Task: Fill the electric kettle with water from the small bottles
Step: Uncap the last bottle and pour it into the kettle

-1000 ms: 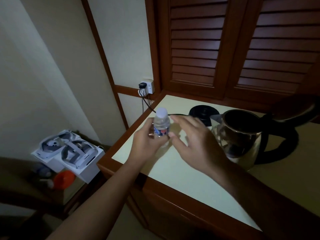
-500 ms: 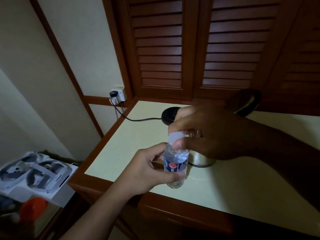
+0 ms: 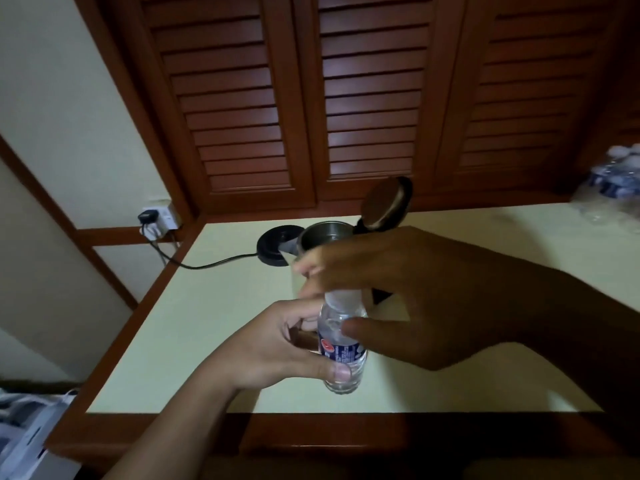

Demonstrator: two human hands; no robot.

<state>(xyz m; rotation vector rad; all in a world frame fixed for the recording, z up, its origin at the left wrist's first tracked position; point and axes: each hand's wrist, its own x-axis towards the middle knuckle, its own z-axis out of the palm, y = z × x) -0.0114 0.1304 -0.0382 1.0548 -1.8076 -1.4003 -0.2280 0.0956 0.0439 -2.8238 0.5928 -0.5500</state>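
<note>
Clear plastic with a blue label, the small bottle [image 3: 341,346] stands upright in front of the electric kettle [image 3: 323,234], on the side nearer the person. The left hand [image 3: 277,344] grips its body, fingers curled round the far side and the thumb pressed across the lower front. The right hand [image 3: 398,296] comes over from above: its fingertips close round the white cap [image 3: 343,298] and its thumb lies against the bottle's shoulder, so the cap is pinched from both sides. Whether the bottle's foot touches the pale countertop [image 3: 225,323] or hangs just above it cannot be told.

The right hand and wrist cover most of the kettle; only the steel rim and the raised lid [image 3: 386,204], tilted back behind the opening, show above the knuckles. The kettle is off its round black base [image 3: 277,244], which sits just to its left. From the base a black cord [image 3: 207,263] runs further left over the counter edge to a plug [image 3: 147,216] in the wall socket [image 3: 165,219]. Behind the kettle rise dark wooden louvred doors [image 3: 367,98]. Well to the kettle's right, at the frame edge, lies a blurred wrapped pack of bottles [image 3: 613,181]. Far below and left of the kettle, off the counter, a white box [image 3: 20,434] is partly in view.
</note>
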